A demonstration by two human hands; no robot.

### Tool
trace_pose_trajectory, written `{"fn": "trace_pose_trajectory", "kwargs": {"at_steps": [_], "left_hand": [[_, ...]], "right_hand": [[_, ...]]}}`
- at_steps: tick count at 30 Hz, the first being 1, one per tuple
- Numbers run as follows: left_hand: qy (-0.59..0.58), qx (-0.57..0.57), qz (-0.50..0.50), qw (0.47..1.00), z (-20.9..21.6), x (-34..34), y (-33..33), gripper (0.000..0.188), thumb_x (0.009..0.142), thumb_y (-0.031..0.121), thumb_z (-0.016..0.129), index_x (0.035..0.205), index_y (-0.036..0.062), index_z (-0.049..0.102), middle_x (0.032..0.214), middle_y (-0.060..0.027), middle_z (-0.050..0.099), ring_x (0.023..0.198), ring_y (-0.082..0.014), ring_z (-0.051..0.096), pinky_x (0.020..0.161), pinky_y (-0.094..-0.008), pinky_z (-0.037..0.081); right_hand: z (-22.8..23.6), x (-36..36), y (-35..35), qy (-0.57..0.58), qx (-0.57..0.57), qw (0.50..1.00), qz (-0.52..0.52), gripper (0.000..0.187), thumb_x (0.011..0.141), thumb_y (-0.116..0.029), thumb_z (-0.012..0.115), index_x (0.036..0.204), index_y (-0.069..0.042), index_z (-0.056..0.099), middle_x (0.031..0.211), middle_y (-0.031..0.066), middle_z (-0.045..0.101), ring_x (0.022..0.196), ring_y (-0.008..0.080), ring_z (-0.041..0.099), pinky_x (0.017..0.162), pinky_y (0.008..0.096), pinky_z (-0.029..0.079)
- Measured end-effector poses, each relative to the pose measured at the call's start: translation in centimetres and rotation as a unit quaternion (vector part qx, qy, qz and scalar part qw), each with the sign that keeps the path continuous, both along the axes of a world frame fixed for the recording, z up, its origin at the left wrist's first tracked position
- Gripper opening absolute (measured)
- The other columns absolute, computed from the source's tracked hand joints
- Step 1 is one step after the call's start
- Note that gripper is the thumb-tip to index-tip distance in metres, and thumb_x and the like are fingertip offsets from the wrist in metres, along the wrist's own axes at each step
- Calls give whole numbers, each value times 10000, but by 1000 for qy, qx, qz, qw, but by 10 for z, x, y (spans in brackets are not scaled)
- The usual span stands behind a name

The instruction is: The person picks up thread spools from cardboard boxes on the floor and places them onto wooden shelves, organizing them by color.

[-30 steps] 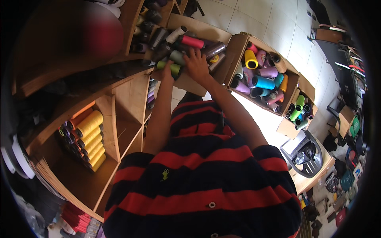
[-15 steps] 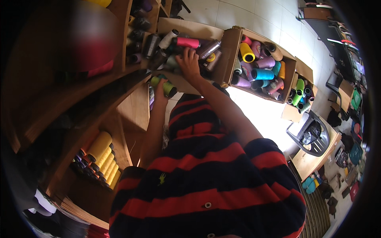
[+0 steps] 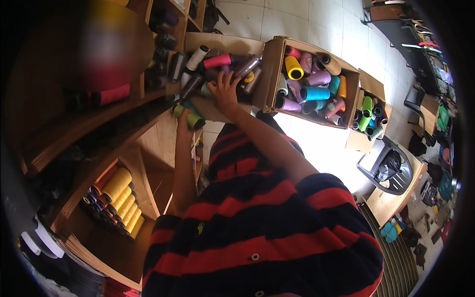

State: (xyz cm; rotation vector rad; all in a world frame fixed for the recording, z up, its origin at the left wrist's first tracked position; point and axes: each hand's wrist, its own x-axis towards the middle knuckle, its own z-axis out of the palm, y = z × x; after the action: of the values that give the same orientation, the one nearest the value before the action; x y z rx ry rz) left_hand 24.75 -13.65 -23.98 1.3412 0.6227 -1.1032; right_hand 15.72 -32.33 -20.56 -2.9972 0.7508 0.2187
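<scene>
Head: lime spool [image 3: 194, 120] now lower

- Holds lime-green spool [image 3: 194, 121] in L hand [image 3: 183, 119], upper left-of-ctr, by near wall of brown carton [image 3: 216, 113].
- Extends R hand [image 3: 226, 94] over same carton, fingers spread, upper ctr; contact w/ spools unclear.
- Shows pinkish-red spool [image 3: 217, 61] lying in there among dk & grey ones.
- Has 2nd carton [image 3: 269, 74] upper right-of-ctr, w/ yellow spool [image 3: 293, 67], turq. spool [image 3: 315, 93], lilac ones etc.
- Has 3rd, smaller carton [image 3: 371, 85] farther R, w/ green spool [image 3: 366, 106].
- Includes wooden shelving [image 3: 141, 173] along L side, yellow spools [image 3: 118, 185] stacked lower L.
- Includes dk chair [image 3: 374, 157] w/ black bag [image 3: 387, 172], mid-R.
- Wears red/navy striped shirt [image 3: 247, 222], btm ctr.
</scene>
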Motion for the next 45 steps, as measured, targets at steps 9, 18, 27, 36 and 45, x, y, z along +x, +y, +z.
{"fn": "trace_pose_trajectory", "kwargs": {"at_steps": [9, 18, 27, 36, 45], "left_hand": [[-1, 11, 31, 999, 22, -16, 14, 364, 721, 143, 705, 1041, 103, 537, 892, -43, 557, 811, -193, 604, 688, -326, 533], [-25, -21, -11, 999, 45, -17, 13, 424, 725, 128, 689, 1111, 78, 523, 962, -53, 557, 857, -199, 603, 741, -334, 531], [-122, -35, -128, 984, 82, -33, -53, 419, 720, 118, 693, 1104, 75, 531, 965, -53, 567, 882, -179, 594, 730, -326, 517], [-191, -130, -299, 926, 100, -111, -215, 466, 703, 129, 696, 1133, 72, 527, 936, -53, 571, 837, -173, 592, 718, -320, 502], [-271, -47, -424, 863, 89, -177, -288, 461, 804, 295, 605, 1163, 10, 556, 962, -112, 608, 820, -191, 609, 727, -310, 481]], "right_hand": [[-38, 18, 6, 3, -7, 999, -52, 358, 794, -240, 621, 1122, -220, 480, 1264, 243, 421, 1032, 462, 485, 740, 646, 437], [25, -61, -41, -108, 466, 860, -179, 883, 593, -354, 803, 1324, -97, 380, 1281, 271, 411, 1149, 411, 470, 924, 491, 438], [91, -249, -108, -398, 592, 579, -394, 855, 774, -242, 672, 1446, -65, 174, 1289, 138, 435, 1178, 246, 468, 972, 362, 419], [56, -346, -221, -375, 397, 643, -537, 710, 755, -386, 702, 1248, -26, 338, 1148, 238, 500, 1115, 332, 524, 939, 453, 449], [33, -347, -249, -161, 253, 831, -468, 906, 667, -464, 742, 1320, 26, 348, 1338, 273, 412, 1207, 494, 424, 997, 541, 385]]}}
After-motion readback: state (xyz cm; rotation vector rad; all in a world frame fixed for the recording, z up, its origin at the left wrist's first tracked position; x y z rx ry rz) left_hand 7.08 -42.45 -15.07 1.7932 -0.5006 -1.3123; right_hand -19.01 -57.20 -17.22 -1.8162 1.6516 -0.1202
